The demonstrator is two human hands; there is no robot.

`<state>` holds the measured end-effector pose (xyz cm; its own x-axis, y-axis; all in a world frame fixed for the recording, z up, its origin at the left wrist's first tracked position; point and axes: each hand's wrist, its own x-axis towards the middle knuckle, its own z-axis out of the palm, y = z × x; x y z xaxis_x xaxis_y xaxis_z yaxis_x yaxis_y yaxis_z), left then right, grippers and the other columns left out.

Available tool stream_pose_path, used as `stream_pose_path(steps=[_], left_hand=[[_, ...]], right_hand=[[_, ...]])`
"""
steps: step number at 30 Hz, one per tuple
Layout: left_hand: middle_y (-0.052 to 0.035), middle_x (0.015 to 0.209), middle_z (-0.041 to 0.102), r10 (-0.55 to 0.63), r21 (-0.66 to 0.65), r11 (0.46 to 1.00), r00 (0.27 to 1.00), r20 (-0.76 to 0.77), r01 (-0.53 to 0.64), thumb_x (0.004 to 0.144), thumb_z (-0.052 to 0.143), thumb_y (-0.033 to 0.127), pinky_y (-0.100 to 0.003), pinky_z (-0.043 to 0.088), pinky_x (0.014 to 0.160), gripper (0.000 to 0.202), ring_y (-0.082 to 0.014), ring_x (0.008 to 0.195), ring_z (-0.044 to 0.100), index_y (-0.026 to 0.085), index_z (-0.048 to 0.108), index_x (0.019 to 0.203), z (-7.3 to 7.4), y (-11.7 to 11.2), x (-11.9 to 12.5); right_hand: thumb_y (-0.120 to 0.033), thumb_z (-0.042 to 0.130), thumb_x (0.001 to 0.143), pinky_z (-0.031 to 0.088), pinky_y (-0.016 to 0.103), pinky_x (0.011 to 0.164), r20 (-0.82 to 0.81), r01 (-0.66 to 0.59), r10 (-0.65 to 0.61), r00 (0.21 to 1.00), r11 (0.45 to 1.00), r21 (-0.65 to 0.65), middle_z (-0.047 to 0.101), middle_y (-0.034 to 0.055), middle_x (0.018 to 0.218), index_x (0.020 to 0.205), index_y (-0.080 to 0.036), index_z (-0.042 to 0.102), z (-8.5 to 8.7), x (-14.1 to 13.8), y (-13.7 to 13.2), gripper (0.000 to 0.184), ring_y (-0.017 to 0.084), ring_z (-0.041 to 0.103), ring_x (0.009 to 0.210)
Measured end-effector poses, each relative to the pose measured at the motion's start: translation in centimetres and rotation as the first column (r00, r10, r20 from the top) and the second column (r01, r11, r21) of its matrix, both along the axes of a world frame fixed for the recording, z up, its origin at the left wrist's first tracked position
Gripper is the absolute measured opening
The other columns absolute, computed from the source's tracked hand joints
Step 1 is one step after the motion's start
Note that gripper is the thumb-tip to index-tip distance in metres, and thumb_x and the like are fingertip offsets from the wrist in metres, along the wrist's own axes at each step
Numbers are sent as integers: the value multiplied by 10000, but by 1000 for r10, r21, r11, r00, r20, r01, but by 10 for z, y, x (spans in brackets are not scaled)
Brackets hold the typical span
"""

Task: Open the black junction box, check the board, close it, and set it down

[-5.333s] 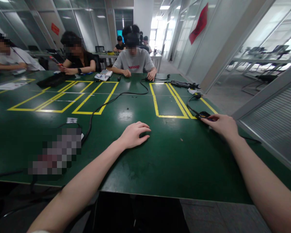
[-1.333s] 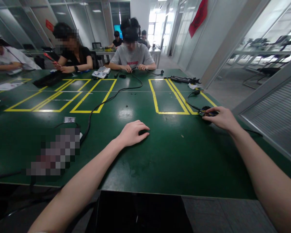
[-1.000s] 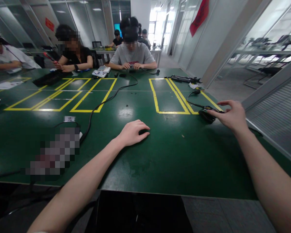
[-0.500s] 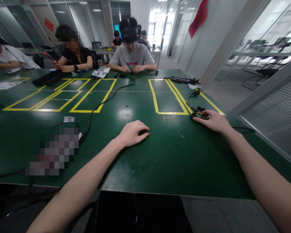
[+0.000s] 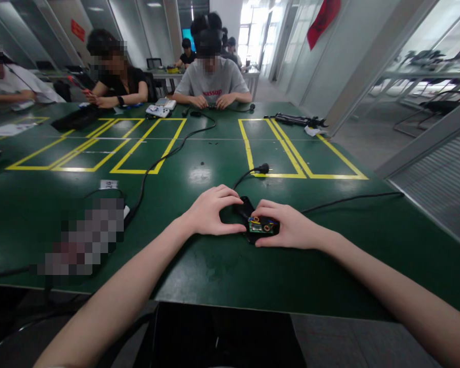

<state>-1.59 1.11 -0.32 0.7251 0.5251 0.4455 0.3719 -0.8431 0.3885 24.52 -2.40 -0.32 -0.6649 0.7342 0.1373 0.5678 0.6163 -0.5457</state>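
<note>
An opened black device [image 5: 261, 225] with a bare green circuit board, copper coils and coloured wires lies at the middle of the green table [image 5: 214, 266]. My right hand [image 5: 291, 225] grips its right side, thumb at the near edge and fingers over the far edge. At its left, my left hand [image 5: 214, 212] is curved in a wide C with thumb and fingers apart. Its fingertips reach the device's left edge; whether they press on it I cannot tell. A black cord with a round plug [image 5: 263, 168] runs beyond my hands.
Another black cable [image 5: 352, 201] stretches to the right edge. At left lie a blurred-out item [image 5: 88, 235] and a long cord [image 5: 168, 153]. Yellow tape marks [image 5: 279, 176] cross the table. A black tool-like object [image 5: 295, 120] lies far right. A person in grey [image 5: 214, 82] works opposite.
My right hand has brought the device leftward from the right side of the table to the middle, its cord and plug trailing along. My left hand has opened wider beside it.
</note>
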Motion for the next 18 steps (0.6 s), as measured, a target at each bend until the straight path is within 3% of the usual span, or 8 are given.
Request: stream_pose_path(steps=[5,8,12,16,18], left_hand=[[-103,1105,703,-37,-37,999,995,-89,34,707,808,673,-410,532,897,570,-273,1026,646,193,734,1007,0,-7,4],[-94,1069,697,-25,-49,999,991,-132,19,715,803,676,-391,515,864,560,-261,987,645,187,727,977,-1,-11,8],[-80,1023,687,-13,-77,997,990,-143,2,754,774,665,-373,507,849,523,-242,943,639,193,719,974,0,-13,9],[-80,1005,676,-19,-95,995,990,-143,5,752,779,652,-362,515,815,515,-244,940,632,194,716,979,1,-12,7],[-85,1017,671,-24,-94,995,990,-139,10,752,782,646,-365,523,812,522,-246,943,630,190,718,997,0,-12,6]], right_hand=[[-450,836,761,551,388,834,-12,-39,39,999,999,-21,646,72,1106,1135,-235,676,5,-12,-12,460,246,675,939],[-333,764,808,542,356,788,-78,-40,37,996,999,-34,643,72,1082,1164,-228,634,12,-8,-12,394,219,649,891],[-212,679,784,434,263,566,-75,15,-20,997,998,-67,629,19,887,1037,-218,605,19,5,-10,264,136,519,645],[-243,657,835,410,238,542,-68,-25,17,998,992,-127,603,-1,770,896,-206,626,18,15,-5,78,123,512,627],[-279,641,881,430,246,562,-111,-63,46,993,985,-160,629,12,766,865,-200,648,17,16,-4,81,128,544,639]])
